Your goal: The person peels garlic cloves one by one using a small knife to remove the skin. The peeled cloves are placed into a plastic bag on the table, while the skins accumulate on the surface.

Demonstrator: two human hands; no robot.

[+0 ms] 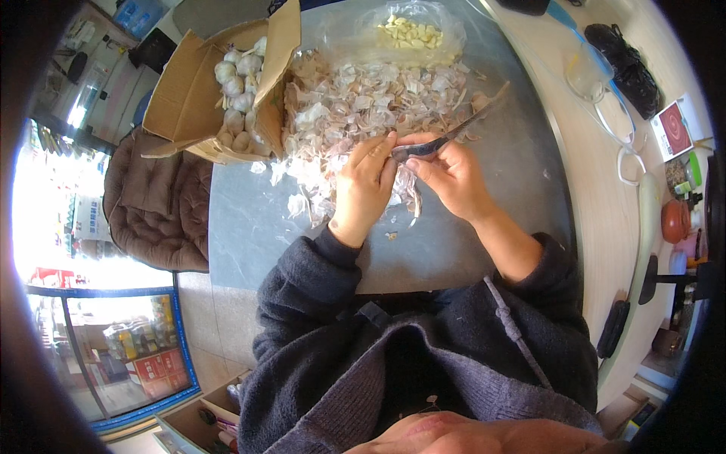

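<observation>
My right hand (pixel 456 181) grips a long, dark, slightly curved knife (pixel 462 127). Its narrow end points away to the upper right, and its broader end meets the fingers of my left hand (pixel 366 181). Those left fingers are bent together at the knife; whatever they may pinch is hidden. Under and beyond both hands spreads a heap of papery garlic skins (pixel 374 102). Pale peeled garlic cloves (pixel 411 34) lie in a clear plastic bag (pixel 363 42) at the heap's far side. Whole garlic bulbs (pixel 235 82) fill part of an open cardboard box (pixel 181 96) at the left.
The grey table (pixel 255 227) carries all this. A brown cushioned chair (pixel 153 210) stands left of it, beside a glass display case (pixel 125 352). Along the right runs a pale wooden counter (pixel 573 142) with a black plastic bag (pixel 624 68), a clear jug (pixel 587 76) and cables.
</observation>
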